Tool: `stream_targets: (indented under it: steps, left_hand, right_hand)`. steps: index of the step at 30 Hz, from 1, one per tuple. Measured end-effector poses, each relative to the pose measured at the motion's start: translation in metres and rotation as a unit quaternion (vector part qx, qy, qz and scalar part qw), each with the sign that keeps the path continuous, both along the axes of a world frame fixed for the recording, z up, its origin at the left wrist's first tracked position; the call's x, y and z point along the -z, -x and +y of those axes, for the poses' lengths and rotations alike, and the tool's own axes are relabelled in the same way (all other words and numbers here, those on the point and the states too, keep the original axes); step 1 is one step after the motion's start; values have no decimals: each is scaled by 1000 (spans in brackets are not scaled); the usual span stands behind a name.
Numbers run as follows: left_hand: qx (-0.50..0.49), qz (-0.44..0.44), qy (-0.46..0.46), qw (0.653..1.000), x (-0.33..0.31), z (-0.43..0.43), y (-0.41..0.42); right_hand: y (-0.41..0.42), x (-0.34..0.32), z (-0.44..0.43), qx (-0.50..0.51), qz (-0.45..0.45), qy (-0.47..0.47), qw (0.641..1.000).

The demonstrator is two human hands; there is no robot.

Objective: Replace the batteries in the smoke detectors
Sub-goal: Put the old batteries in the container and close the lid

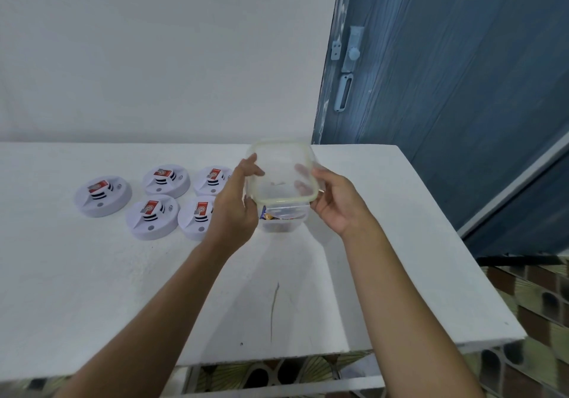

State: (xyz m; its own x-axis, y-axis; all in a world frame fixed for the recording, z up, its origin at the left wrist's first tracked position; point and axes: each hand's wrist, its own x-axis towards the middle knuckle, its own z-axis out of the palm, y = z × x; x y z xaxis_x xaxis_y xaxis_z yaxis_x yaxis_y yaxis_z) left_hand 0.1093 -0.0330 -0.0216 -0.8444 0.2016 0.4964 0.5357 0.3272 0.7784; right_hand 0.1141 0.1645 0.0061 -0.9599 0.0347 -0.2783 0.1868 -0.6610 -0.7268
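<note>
You hold the clear lid [284,172] in both hands, tilted over the clear plastic container [283,223]. Your left hand [238,203] grips its nine o'clock edge with the fingers curled round the rim. Your right hand [334,200] grips the three o'clock edge, and its fingers show through the plastic from beneath. The lid's near edge sits right at the container's rim; whether the two touch cannot be told. The container stands on the white table [123,289], and inside it, low against the near wall, you can make out batteries [271,216], blurred by the plastic. Off at nine o'clock from the container lie the five smoke detectors [152,219], white discs each with a red battery showing on top. They sit in two rows, the nearest partly hidden behind your left hand. At two o'clock, beyond the table's far corner, stands a blue door [462,89] with a pale latch [351,55].
</note>
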Motion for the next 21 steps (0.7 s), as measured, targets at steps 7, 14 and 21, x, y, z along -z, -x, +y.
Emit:
stream_targets:
  steps: [7,14,21]
  left_hand:
    - [-63,-332,-325,883,-21,1,12]
    - [-100,-378,-227,892,-7,5,35]
    - [-182,-337,-75,920,10,11,39]
  right_hand:
    - [5,11,3,15,-11,-29,999]
    - [8,14,-6,10,-6,-196,980]
    - [17,39,-1,70,-56,-421,903]
